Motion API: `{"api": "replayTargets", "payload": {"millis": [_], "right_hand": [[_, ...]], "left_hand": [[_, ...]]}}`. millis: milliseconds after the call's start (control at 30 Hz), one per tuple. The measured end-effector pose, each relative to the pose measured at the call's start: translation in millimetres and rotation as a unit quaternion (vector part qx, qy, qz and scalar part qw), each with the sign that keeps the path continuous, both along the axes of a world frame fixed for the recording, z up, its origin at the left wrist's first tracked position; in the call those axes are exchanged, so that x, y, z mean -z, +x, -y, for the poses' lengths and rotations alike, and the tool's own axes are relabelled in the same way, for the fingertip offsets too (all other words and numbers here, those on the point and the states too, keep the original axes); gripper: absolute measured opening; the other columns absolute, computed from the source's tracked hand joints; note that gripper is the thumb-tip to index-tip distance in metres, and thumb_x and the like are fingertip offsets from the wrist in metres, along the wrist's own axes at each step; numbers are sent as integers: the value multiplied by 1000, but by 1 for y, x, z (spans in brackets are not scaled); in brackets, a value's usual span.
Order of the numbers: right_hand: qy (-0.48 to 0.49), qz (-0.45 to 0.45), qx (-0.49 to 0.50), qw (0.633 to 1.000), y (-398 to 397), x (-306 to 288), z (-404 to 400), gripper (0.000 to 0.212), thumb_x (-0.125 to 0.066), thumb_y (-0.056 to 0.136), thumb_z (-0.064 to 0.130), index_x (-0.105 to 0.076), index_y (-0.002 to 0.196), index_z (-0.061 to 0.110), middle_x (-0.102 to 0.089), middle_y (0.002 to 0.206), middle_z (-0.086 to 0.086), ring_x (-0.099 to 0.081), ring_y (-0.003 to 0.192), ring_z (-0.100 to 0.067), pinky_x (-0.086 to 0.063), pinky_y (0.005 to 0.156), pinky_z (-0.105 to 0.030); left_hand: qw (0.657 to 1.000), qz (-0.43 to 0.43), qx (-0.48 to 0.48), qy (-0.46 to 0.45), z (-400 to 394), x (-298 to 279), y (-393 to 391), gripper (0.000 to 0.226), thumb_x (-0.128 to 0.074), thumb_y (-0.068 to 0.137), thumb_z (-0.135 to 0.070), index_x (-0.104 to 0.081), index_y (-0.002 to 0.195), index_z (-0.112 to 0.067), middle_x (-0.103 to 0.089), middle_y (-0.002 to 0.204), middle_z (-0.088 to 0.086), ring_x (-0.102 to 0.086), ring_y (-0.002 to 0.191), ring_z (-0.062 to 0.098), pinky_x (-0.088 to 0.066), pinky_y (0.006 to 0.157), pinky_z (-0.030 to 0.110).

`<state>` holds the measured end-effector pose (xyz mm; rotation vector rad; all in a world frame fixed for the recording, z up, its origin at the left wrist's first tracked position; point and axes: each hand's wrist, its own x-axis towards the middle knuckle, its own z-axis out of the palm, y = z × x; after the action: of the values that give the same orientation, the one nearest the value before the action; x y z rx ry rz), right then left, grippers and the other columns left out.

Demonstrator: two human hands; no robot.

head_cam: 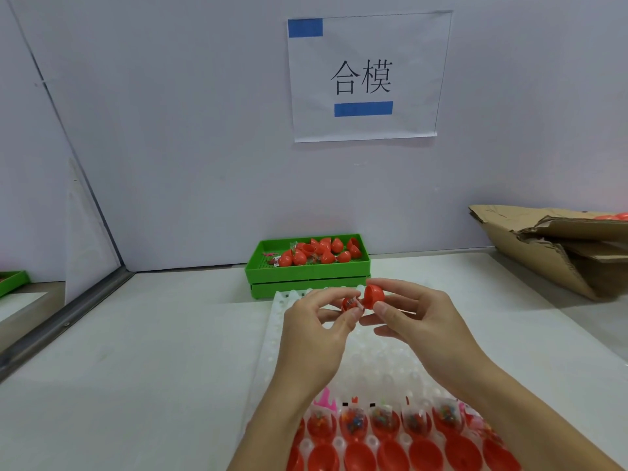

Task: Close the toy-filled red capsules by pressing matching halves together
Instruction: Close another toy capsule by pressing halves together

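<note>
- Between the two hands, above the white tray (282,321), the capsule is in two parts: the left hand (314,329) pinches the filled half (350,304), the right hand (419,322) pinches the empty cap (373,294).
- The halves sit close together but are not yet joined.
- A bit of clear wrapper seems to stick out of the filled half; caught in the seam, it could stop the snap.
- Rims meeting tilted could make the cap slip off the fingertips.
- Below both wrists, more filled halves (353,423) wait in the tray.

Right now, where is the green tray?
The green tray sits mid-table against the back wall, under the paper sign, just behind the white tray and both hands.
</note>
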<state>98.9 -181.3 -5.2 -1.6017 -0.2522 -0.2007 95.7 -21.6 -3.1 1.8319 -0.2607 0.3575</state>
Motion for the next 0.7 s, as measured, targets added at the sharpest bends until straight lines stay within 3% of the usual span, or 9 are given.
{"api": "replayTargets", "payload": {"millis": [133,233,433,567,700], "right_hand": [[-7,4,-4,1000,-1,0,0,34,-75,86,11,-71,116,26,-78,97,2,-76,87,-17,-61,80,-29],[-20,15,8,1000,-2,-1,-1,37,-81,80,12,-72,112,27,-78,93,5,-75,85,-14,-61,76,-24],[-28,38,24,999,-3,-2,-1,31,-80,82,14,-71,109,28,-77,87,10,-75,79,-13,-58,66,-19],[-8,40,33,999,-4,-4,-1,29,-79,81,18,-71,108,25,-78,87,7,-75,77,-13,-57,64,-18],[-13,41,31,999,-4,-5,-1,28,-80,81,19,-72,107,25,-77,87,8,-75,76,-12,-56,64,-16]], "left_hand": [[1000,0,0,-19,-1,-1,0,25,-74,87,-17,-74,99,-38,-71,99,-8,-72,83,11,-60,79,24],[1000,-7,3,-29,0,-1,0,24,-76,86,-16,-74,97,-38,-72,96,-6,-73,81,13,-61,80,28],[997,-25,32,-62,-2,-2,0,22,-76,84,-14,-76,102,-26,-74,91,-3,-74,79,15,-61,79,29],[991,-44,70,-107,0,-5,-3,19,-65,93,-15,-76,107,-22,-76,94,-9,-74,85,11,-58,74,20],[988,-49,49,-134,0,-5,-2,19,-63,95,-7,-78,96,-19,-77,90,0,-75,85,16,-59,70,22]]}}
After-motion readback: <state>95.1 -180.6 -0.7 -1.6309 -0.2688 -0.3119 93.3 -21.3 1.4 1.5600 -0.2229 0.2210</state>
